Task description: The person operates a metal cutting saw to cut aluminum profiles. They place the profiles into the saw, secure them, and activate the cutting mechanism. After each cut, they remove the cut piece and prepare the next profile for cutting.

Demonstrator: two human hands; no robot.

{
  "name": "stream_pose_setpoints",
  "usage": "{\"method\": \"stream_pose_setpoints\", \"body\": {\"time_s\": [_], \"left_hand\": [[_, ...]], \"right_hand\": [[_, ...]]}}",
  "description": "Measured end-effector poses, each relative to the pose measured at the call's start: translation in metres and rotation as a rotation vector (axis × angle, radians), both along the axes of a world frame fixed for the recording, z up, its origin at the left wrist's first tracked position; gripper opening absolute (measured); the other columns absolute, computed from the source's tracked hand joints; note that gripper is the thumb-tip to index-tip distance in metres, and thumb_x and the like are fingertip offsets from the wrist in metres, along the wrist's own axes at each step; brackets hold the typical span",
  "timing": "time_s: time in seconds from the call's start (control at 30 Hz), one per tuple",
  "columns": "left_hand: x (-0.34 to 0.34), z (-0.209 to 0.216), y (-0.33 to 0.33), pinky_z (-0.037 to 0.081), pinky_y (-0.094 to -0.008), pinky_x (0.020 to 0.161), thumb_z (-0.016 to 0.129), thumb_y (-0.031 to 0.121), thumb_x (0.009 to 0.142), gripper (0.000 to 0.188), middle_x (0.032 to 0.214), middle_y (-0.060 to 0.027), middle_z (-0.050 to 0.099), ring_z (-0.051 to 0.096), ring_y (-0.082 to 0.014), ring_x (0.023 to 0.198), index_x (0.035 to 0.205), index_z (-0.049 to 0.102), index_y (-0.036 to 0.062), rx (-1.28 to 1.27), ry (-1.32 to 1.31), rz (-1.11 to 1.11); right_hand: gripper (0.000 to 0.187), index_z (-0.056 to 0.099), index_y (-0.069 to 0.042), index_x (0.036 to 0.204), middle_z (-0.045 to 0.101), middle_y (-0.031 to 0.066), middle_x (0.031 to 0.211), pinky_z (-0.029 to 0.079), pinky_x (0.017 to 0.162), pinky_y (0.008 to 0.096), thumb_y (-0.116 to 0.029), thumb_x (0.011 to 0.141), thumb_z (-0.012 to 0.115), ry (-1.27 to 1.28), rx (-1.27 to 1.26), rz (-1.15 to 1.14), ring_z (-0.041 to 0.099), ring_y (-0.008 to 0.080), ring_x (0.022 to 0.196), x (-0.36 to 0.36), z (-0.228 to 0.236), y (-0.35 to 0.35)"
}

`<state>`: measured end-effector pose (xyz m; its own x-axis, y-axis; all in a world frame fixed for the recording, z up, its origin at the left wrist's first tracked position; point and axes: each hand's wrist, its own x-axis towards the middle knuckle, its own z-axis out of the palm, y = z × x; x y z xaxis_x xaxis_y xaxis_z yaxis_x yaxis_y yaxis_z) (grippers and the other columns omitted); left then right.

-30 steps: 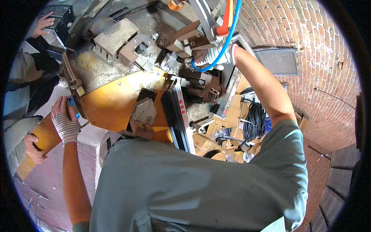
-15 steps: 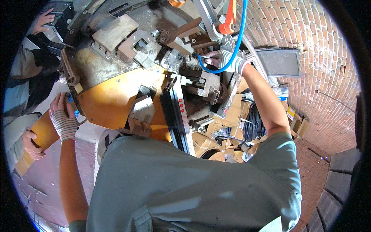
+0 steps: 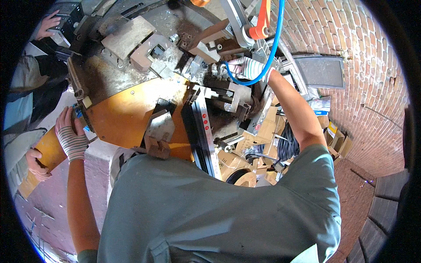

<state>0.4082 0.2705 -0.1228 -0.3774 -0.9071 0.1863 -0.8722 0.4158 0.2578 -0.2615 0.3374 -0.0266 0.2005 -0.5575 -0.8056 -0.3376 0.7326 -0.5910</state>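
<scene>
My left hand (image 3: 71,138), in a striped glove with bare fingertips, lies with its fingers stretched out beside the left edge of the yellow-topped machine table (image 3: 118,116). Small blue parts show just past its fingertips. My right hand (image 3: 252,69), gloved alike, reaches in among dark metal fixtures on the machine. Its fingers are bent together close to a small metal part (image 3: 218,69); whatever they grip is too small to make out. A blue hose (image 3: 276,41) loops down in front of this hand.
An orange lever (image 3: 259,31) stands above the right hand. Metal blocks (image 3: 129,37) and a black rail (image 3: 199,127) sit on the machine. Black cable coils (image 3: 287,142) and cardboard boxes (image 3: 267,127) lie at right, by a brick wall (image 3: 364,74). Another person's hand (image 3: 37,164) is at far left.
My right hand has shifted slightly left, its fingers deeper among the metal parts. My left hand stays almost where it was. The view has moved a little.
</scene>
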Motion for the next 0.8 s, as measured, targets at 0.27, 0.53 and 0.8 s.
{"method": "stream_pose_setpoints", "body": {"time_s": [0.27,0.53,0.8], "left_hand": [[0.001,-0.003,0.000,0.036,-0.0519,0.119,0.059,0.015,0.097,0.046,0.147,-0.0136,0.060,0.053,-0.0363,0.137,0.142,0.061,0.0089,-0.012,0.040,0.005],[0.002,-0.002,0.000,0.037,-0.0518,0.119,0.059,0.015,0.097,0.046,0.146,-0.0140,0.060,0.053,-0.0365,0.137,0.142,0.061,0.0093,0.001,0.006,0.007],[0.000,0.000,0.001,0.038,-0.0514,0.118,0.059,0.015,0.097,0.045,0.145,-0.0142,0.061,0.054,-0.0368,0.135,0.142,0.062,0.0096,-0.031,0.041,-0.007]], "right_hand": [[0.024,0.070,0.003,0.125,0.076,0.0100,0.118,0.059,0.099,0.0299,-0.003,0.105,0.060,-0.252,0.183,-0.272,0.073,0.0179,0.107,-0.020,-0.024,0.005],[0.027,0.070,0.002,0.128,0.075,0.0047,0.114,0.058,0.096,0.0278,-0.002,0.102,0.066,-0.311,0.155,-0.304,0.070,0.0133,0.106,-0.025,-0.036,0.012],[0.022,0.070,0.004,0.123,0.077,0.0103,0.111,0.061,0.093,0.0316,-0.005,0.104,0.060,-0.359,0.351,-0.297,0.075,0.0165,0.099,-0.006,-0.005,-0.009]]}}
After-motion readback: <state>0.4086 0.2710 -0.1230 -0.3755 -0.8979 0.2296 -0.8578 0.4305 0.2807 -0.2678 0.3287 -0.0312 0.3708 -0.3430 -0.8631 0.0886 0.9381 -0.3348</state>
